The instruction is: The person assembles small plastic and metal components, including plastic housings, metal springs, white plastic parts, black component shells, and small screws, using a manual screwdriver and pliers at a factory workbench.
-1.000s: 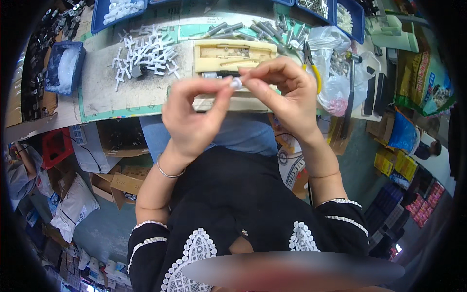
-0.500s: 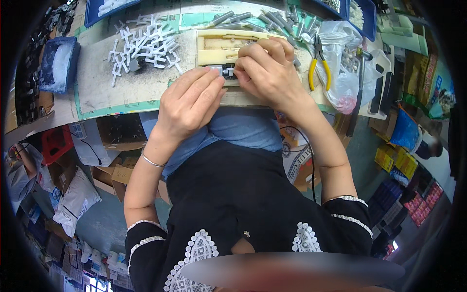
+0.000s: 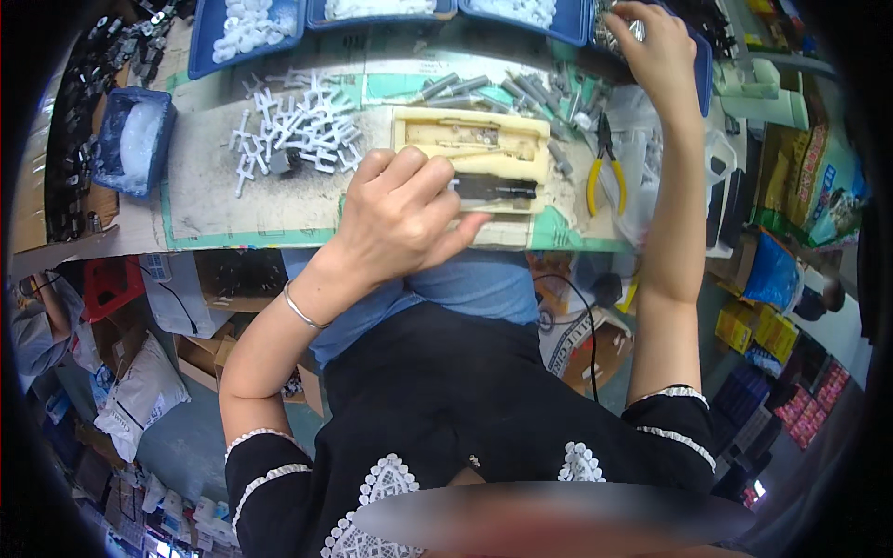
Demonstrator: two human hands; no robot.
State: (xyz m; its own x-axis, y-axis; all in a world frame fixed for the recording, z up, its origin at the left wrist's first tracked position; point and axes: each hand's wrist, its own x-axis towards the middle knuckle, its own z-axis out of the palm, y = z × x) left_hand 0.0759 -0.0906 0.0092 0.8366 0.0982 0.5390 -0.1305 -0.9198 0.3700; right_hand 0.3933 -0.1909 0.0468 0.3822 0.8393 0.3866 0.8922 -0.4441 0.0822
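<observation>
My left hand [image 3: 395, 219] is closed, its knuckles up and thumb pointing right, over the left end of a cream-yellow fixture block [image 3: 535, 167]. Its fingertips are hidden, so what they hold cannot be made out. A long black part [image 3: 498, 189] lies in the front slot of the fixture, partly covered by this hand. Far to the right, my right hand [image 3: 659, 46] reaches over a blue bin [image 3: 704, 79] of small shiny metal pieces [image 3: 606, 39]. Its thumb and fingers look apart, and I see nothing held between them.
A pile of white forked plastic parts [image 3: 298, 126] lies left of the fixture, grey cylinders [image 3: 530, 93] behind it. Yellow-handled pliers [image 3: 595, 186] lie to the right beside a clear plastic bag [image 3: 642, 153]. Blue bins of white pieces [image 3: 246, 28] line the back; another blue bin [image 3: 166, 153] stands left.
My right hand has left the fixture and moved far right to the metal-piece bin. My left hand has curled and shifted slightly right and down. The view has shifted, showing more back bins.
</observation>
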